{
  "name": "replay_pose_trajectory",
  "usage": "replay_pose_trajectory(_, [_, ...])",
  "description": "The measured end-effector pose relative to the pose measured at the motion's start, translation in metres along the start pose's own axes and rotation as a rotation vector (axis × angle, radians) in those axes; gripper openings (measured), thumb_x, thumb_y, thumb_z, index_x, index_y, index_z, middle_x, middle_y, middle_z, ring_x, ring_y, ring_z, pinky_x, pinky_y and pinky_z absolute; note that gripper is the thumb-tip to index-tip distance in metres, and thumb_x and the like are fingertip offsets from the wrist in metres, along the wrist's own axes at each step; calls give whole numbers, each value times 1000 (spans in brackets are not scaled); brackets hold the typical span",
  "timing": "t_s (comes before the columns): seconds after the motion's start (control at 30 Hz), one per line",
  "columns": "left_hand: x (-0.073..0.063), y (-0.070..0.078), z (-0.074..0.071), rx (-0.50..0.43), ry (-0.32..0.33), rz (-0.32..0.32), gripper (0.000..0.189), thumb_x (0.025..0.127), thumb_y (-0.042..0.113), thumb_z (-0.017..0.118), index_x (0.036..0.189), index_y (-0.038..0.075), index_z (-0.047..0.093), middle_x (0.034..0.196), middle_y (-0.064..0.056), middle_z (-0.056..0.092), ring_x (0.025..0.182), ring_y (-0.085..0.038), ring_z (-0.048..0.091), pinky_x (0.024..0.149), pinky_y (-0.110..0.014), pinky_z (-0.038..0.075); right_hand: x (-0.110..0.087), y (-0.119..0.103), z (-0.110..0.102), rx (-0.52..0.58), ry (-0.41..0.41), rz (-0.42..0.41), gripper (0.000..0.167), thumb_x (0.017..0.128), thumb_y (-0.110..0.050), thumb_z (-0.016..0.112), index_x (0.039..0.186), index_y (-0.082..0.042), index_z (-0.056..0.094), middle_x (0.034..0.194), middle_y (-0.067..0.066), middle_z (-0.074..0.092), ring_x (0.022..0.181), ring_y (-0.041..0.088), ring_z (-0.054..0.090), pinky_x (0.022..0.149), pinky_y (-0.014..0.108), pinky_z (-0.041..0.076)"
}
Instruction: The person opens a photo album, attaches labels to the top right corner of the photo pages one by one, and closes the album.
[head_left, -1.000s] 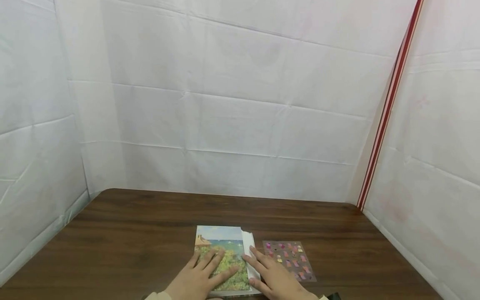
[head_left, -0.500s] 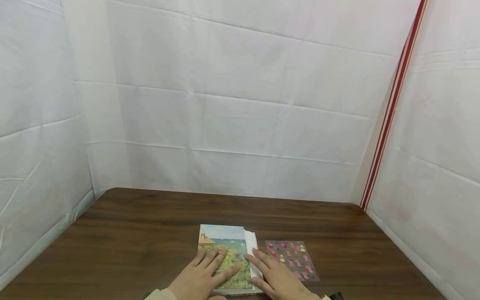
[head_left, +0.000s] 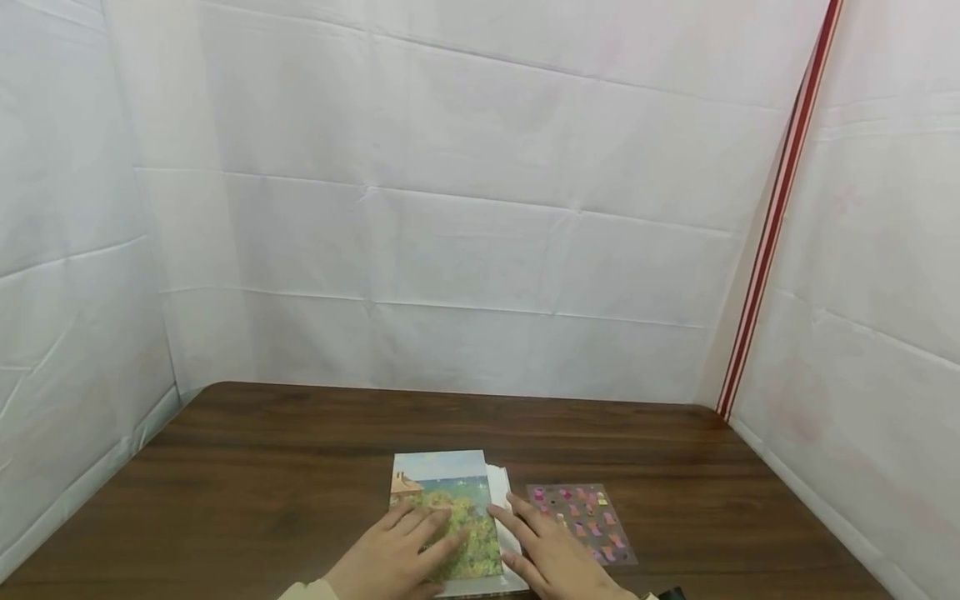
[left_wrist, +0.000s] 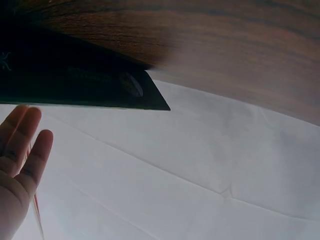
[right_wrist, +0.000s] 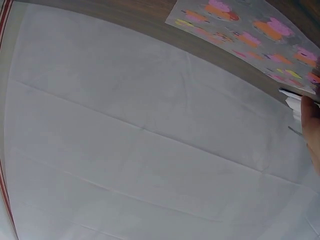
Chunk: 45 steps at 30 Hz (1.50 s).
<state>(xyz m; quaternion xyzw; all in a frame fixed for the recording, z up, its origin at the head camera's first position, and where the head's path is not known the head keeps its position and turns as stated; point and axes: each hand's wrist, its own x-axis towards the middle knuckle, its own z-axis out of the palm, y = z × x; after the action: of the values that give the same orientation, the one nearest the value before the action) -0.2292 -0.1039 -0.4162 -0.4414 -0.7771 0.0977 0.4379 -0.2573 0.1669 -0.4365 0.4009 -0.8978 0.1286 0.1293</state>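
A book (head_left: 442,471) with a painted cover of a house, greenery and sea lies on the table before me. White paper (head_left: 501,492) juts out past the cover's right side. My left hand (head_left: 393,552) rests on the lower left of the cover, fingers slightly bent. On the right side, my right hand (head_left: 558,554) touches the book with spread fingers. The left wrist view shows the left fingers (left_wrist: 35,157) beside the book's dark edge (left_wrist: 95,85). In the right wrist view, part of the right hand (right_wrist: 312,127) is by the white page edges (right_wrist: 295,107); the rest is out of frame.
A clear sticker sheet (head_left: 581,521) with pink, orange and yellow figures lies just right of the book, close to the right hand. The brown wooden table (head_left: 262,467) is bounded by white cloth walls (head_left: 465,233) at the back and both sides.
The left hand's fingers have bent a little and drawn back slightly on the cover. The right hand stays almost in place. The head view has shifted slightly.
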Motion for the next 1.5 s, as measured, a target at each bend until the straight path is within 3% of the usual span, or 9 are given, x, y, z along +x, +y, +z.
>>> replay_pose_trajectory(0.13, [1, -2, -2, -47, 8, -19, 73, 63, 61, 77, 122, 20, 61, 113, -3, 66, 95, -14, 64, 75, -29, 57, 0, 0, 1, -25, 48, 9, 51, 101, -31, 45, 149, -18, 34, 144, 21, 45, 123, 37, 55, 86, 63, 49])
replay_pose_trajectory(0.37, [1, -3, -1, -82, 11, -33, 72, 65, 56, 79, 123, 20, 58, 113, -3, 64, 95, -14, 64, 73, -28, 57, -1, 0, 3, -96, 110, 21, 51, 98, -31, 51, 145, -13, 40, 142, 20, 48, 122, 33, 56, 91, 56, 51])
replay_pose_trajectory(0.6, [-3, -3, -6, -131, -131, -30, 65, 80, 56, 67, 133, 21, 53, 120, -5, 62, 102, -17, 63, 74, -29, 57, 1, 0, 4, -91, 111, 36, 50, 98, -34, 51, 144, -14, 42, 140, 18, 51, 121, 32, 57, 89, 55, 52])
replay_pose_trajectory(0.73, [-3, -4, -8, -178, -167, -47, 65, 82, 54, 66, 136, 21, 51, 122, -7, 62, 104, -19, 64, 75, -31, 58, 1, -1, 3, -78, 100, 42, 50, 99, -35, 49, 144, -15, 41, 140, 19, 50, 120, 32, 58, 89, 56, 52])
replay_pose_trajectory(1.0, [0, -7, -11, -232, -99, -86, 78, 70, 48, 80, 135, 17, 50, 119, -6, 61, 97, -16, 65, 70, -30, 57, 2, 1, 3, -89, 111, 29, 50, 99, -35, 50, 143, -13, 43, 139, 20, 51, 119, 33, 58, 88, 55, 52])
replay_pose_trajectory(1.2, [1, -7, -9, -169, -103, -25, 76, 71, 51, 78, 134, 18, 51, 120, -7, 62, 96, -16, 65, 71, -27, 57, 1, 1, 2, -79, 94, 43, 50, 99, -36, 49, 143, -13, 43, 140, 20, 50, 119, 34, 58, 88, 57, 52])
replay_pose_trajectory(1.33, [3, -6, -9, -131, -72, 2, 80, 68, 51, 81, 135, 18, 51, 117, -6, 63, 92, -14, 65, 69, -24, 57, 1, 2, 3, -75, 94, 47, 50, 99, -36, 49, 143, -13, 43, 140, 20, 50, 119, 35, 58, 88, 57, 52])
replay_pose_trajectory(1.5, [5, -5, -13, -202, -59, -7, 79, 70, 36, 83, 138, 17, 47, 117, -8, 63, 87, -14, 66, 60, -18, 53, 2, 3, 5, -78, 114, 32, 49, 98, -35, 51, 141, -12, 45, 139, 20, 51, 118, 35, 58, 87, 57, 52])
